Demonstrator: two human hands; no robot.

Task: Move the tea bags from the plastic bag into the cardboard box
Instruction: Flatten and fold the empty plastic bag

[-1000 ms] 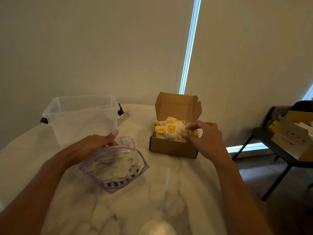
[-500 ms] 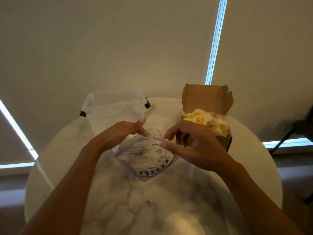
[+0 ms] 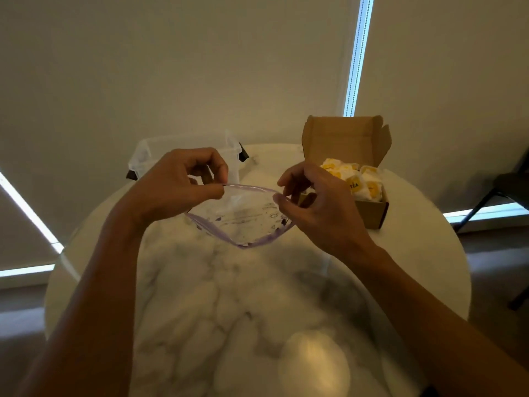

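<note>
A clear plastic bag (image 3: 245, 216) with a purple zip edge hangs above the middle of the round marble table (image 3: 217, 305). My left hand (image 3: 174, 187) pinches the bag's top edge at its left end, and my right hand (image 3: 316, 206) pinches it at the right end. No tea bag shows through the bag. The brown cardboard box (image 3: 369, 212) stands open at the right rear of the table, lid flap up, with several white and yellow tea bags (image 3: 356, 179) inside it. My right hand partly hides the box's left side.
A clear plastic tub (image 3: 148, 156) with black clips stands at the back left of the table, behind my left hand. A dark chair (image 3: 503, 190) is on the floor at the far right. Blinds hang close behind the table.
My right hand left the box and came over to the bag's right end. Both hands lifted the bag upright by its top edge. The view swung to the left.
</note>
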